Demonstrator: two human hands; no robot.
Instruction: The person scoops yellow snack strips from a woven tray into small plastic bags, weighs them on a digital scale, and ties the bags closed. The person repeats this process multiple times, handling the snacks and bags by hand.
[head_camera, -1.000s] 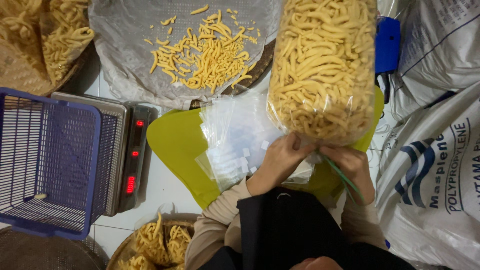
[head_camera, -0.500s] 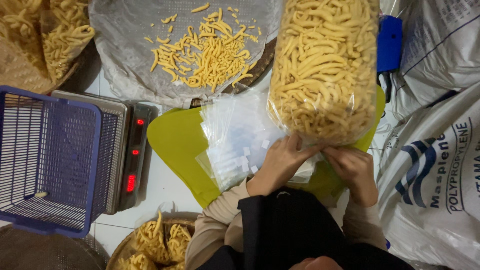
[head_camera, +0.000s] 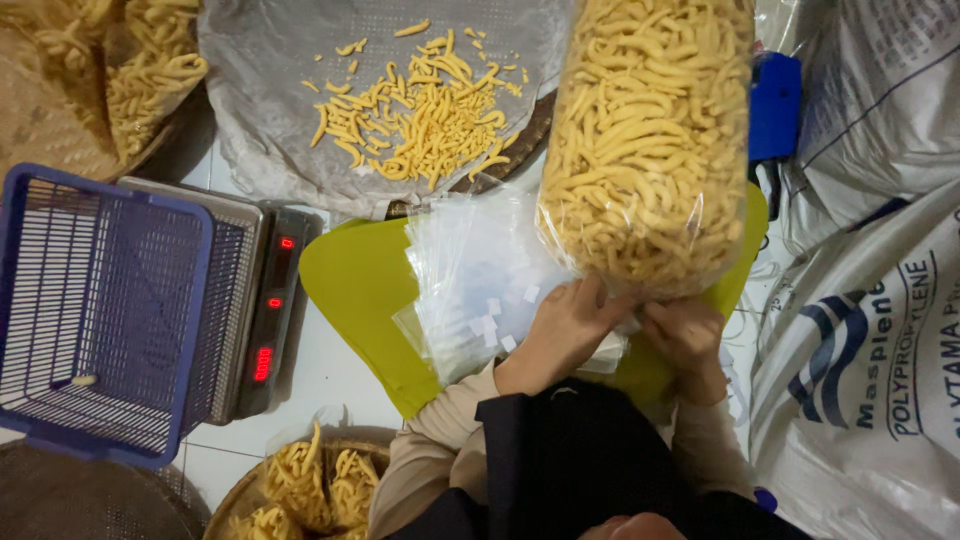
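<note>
snack bag (head_camera: 645, 140) stood upright on green mat (head_camera: 360, 290), just above both hands | bag's lower end gripped by left hand (head_camera: 560, 335) and right hand (head_camera: 688, 335) | empty bags (head_camera: 475, 275) beside left hand | scale (head_camera: 265, 310), blue basket (head_camera: 95, 310) well left

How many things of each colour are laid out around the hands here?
Yellow-green tray: 1
Blue things, a wire basket and a box: 2
Clear filled snack bag at the left hand and right hand: 1
Total: 4
</note>
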